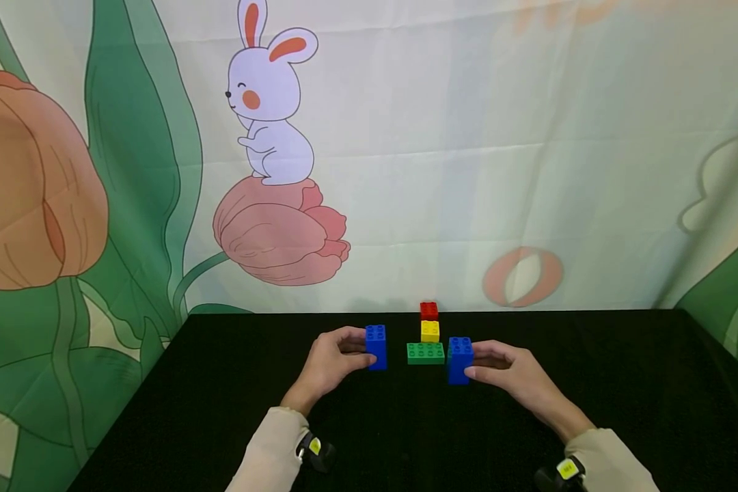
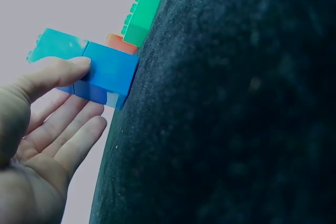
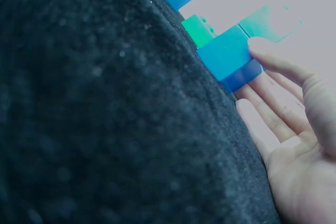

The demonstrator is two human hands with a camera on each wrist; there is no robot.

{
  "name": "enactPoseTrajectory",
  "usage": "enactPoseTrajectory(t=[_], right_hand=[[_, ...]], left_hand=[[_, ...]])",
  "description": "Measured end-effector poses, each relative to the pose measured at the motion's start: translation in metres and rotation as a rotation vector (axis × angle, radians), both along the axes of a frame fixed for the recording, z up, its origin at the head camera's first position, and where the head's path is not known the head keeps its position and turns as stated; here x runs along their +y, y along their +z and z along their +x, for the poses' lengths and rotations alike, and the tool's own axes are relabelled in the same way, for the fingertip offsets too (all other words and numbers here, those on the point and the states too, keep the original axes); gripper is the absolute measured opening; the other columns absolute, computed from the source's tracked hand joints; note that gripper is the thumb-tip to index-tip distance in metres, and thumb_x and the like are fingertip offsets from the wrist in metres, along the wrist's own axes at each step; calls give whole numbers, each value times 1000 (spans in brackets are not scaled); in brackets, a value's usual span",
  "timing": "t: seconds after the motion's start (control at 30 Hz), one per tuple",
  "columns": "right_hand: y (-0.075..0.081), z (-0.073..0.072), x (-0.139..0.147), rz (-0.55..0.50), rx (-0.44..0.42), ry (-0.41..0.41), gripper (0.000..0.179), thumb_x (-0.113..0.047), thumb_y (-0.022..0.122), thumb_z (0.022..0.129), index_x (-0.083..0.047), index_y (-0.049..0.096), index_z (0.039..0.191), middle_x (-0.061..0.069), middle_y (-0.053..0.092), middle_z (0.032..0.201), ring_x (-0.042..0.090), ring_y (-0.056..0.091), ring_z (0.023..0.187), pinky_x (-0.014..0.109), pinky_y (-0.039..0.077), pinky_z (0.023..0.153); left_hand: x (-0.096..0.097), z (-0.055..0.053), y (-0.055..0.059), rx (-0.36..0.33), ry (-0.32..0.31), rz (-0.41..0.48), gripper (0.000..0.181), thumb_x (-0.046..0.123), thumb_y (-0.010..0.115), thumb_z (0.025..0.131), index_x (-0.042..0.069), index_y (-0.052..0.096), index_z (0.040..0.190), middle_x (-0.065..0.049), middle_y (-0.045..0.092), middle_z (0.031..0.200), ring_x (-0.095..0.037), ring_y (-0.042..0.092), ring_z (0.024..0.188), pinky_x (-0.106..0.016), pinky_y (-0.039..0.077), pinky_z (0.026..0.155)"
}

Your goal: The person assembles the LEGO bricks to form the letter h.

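Observation:
My left hand (image 1: pixel 332 359) pinches a stack of two blue toy bricks (image 1: pixel 376 347) between thumb and fingers. The seam between these blue bricks (image 2: pixel 107 69) shows in the left wrist view, and the stack's foot is at the dark cloth. On the other side, my right hand (image 1: pixel 516 374) grips a similar blue stack (image 1: pixel 459 362) the same way, upright and a little nearer to me. Its thumb presses on the side near the seam of the stack (image 3: pixel 226 53). Between the two stacks, slightly farther back, lies a green brick (image 1: pixel 426 354), apart from the left stack.
Behind the green brick are a yellow brick (image 1: pixel 430 332) and a red brick (image 1: pixel 428 311), near the far edge of the black-covered table (image 1: pixel 221 396). A printed curtain (image 1: pixel 406 171) with a rabbit and flowers hangs right behind that edge.

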State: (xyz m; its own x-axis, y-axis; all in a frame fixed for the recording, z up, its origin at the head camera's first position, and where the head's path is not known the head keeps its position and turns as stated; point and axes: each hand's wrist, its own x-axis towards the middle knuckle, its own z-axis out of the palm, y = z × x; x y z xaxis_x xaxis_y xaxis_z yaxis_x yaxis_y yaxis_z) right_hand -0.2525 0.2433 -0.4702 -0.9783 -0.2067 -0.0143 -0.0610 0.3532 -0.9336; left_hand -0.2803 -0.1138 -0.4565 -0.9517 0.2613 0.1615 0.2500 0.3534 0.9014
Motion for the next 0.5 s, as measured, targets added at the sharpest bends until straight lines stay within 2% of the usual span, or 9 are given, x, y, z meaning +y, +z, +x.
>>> enactPoseTrajectory(t=[0.5], right_hand=[[1, 0, -1, -2, 0, 3, 63, -34, 82, 93, -5, 60, 144, 17, 64, 140, 34, 63, 125, 50, 56, 102]], left_hand=[[9, 7, 10, -4, -76, -25, 36, 11, 84, 93, 2, 70, 125, -11, 74, 118, -27, 72, 108, -44, 60, 96]])
